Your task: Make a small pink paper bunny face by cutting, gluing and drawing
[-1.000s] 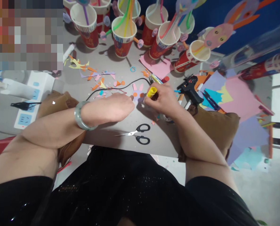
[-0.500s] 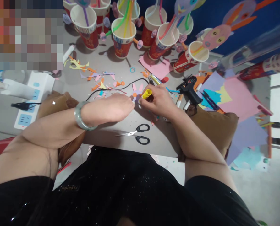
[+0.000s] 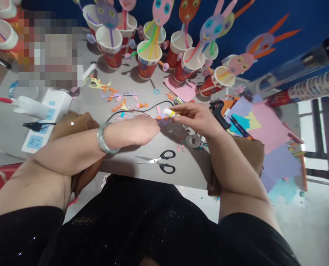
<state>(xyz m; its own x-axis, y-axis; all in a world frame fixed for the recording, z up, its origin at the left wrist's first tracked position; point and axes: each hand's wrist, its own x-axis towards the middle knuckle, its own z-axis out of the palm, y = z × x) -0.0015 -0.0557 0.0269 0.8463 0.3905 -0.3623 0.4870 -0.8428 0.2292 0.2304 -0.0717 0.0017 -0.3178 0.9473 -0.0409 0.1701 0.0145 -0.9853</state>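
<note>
Head view: one more paper bunny face being worked on mid-table

The small cutout (image 3: 161,115) is pressed flat under the left hand (image 3: 133,130), while a yellow glue stick (image 3: 169,112) is pinched in the right hand (image 3: 199,117). Lots of finished cup bunnies (image 3: 149,64) are lined up far back; scissors (image 3: 160,162) are left near.
</note>
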